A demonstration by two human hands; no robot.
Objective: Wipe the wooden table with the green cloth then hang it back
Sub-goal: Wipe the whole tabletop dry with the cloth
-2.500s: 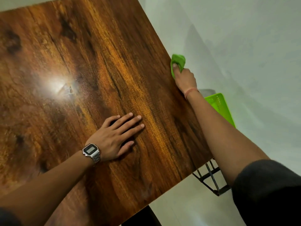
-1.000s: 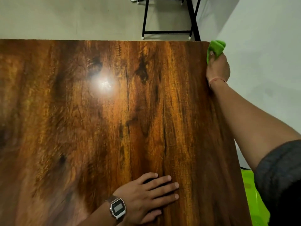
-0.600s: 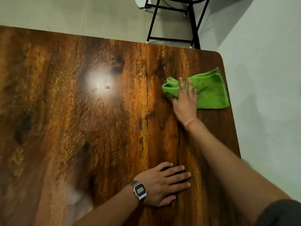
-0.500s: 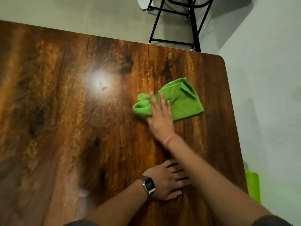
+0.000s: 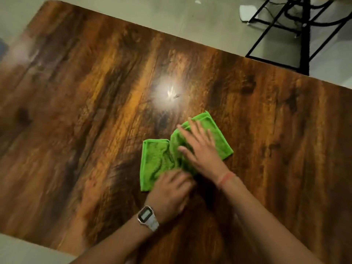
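Note:
The green cloth lies crumpled and partly folded on the wooden table, a little right of its middle. My right hand presses flat on the cloth's right half with the fingers spread. My left hand, with a watch on the wrist, sits at the cloth's near edge and its fingertips touch the fabric. Blur hides whether those fingers pinch the cloth or only rest on it.
A black metal frame stands on the pale floor beyond the table's far right edge, with a white object beside it. The table's far edge runs diagonally across the top, and its near left edge shows at the bottom left.
My right hand has dragged the cloth from the far right corner toward the table's middle and nearer to me. My left hand has moved up from the bare wood to the cloth's near edge.

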